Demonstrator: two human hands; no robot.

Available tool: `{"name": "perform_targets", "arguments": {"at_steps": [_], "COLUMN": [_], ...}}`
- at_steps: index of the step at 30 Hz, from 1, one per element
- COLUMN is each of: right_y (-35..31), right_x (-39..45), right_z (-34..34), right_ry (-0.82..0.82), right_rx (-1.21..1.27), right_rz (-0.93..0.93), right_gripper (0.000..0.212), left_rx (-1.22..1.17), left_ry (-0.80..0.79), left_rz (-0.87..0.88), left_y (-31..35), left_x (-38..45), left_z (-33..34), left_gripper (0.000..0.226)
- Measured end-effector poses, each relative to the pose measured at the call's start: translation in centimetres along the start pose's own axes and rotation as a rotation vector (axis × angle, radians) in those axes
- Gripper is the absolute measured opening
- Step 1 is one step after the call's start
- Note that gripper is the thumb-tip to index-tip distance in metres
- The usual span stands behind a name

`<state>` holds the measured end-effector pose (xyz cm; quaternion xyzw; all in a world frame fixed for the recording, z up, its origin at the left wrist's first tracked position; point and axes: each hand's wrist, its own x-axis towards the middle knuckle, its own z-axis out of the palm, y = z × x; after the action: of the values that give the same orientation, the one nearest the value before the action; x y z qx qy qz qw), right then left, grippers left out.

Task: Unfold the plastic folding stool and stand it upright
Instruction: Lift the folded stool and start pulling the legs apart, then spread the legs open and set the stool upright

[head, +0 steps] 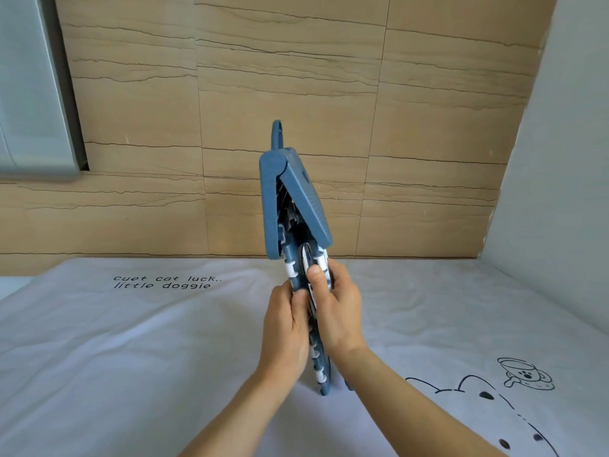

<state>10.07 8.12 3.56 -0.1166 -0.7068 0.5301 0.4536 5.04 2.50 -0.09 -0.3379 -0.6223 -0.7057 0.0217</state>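
Both hands hold the blue stool (296, 206) in the middle of the frame, above the bed (131, 341). Left hand (285, 328) and right hand (336, 311) each squeeze one leg. Hard, light plastic; pull the legs apart, fingers away from the hinges.
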Motion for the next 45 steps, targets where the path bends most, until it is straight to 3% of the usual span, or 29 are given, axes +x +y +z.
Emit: {"name": "perform_targets", "arguments": {"at_steps": [6, 11, 15, 20, 26, 38, 45], "right_y": [0.7, 0.7, 0.9, 1.4, 2.2, 3.3, 3.5], "right_x": [0.4, 0.9, 1.1, 1.4, 1.9, 2.2, 2.3], "right_z": [-1.5, -2.8, -3.4, -4.0, -5.7, -7.7, -7.9], "right_ry": [0.129, 0.192, 0.184, 0.207, 0.294, 0.336, 0.337], "right_rx": [-0.111, -0.146, -0.153, -0.153, -0.194, -0.237, -0.263], "right_rz": [-0.076, -0.104, -0.124, -0.117, -0.123, -0.143, -0.141], "right_gripper": [0.036, 0.02, 0.02, 0.034, 0.037, 0.037, 0.033], "left_rx": [0.07, 0.098, 0.114, 0.165, 0.211, 0.288, 0.326], "left_ry": [0.079, 0.115, 0.152, 0.165, 0.191, 0.184, 0.178], "left_rz": [0.111, 0.155, 0.19, 0.233, 0.266, 0.307, 0.321], "left_y": [-0.2, -0.5, -0.8, -0.9, -0.9, -0.8, -0.8], "left_x": [0.1, 0.3, 0.1, -0.1, 0.4, 0.8, 1.1], "left_z": [-0.4, -0.6, -0.7, -1.0, -2.3, -3.4, -4.0], "left_gripper": [0.018, 0.031, 0.016, 0.011, 0.035, 0.032, 0.046]}}
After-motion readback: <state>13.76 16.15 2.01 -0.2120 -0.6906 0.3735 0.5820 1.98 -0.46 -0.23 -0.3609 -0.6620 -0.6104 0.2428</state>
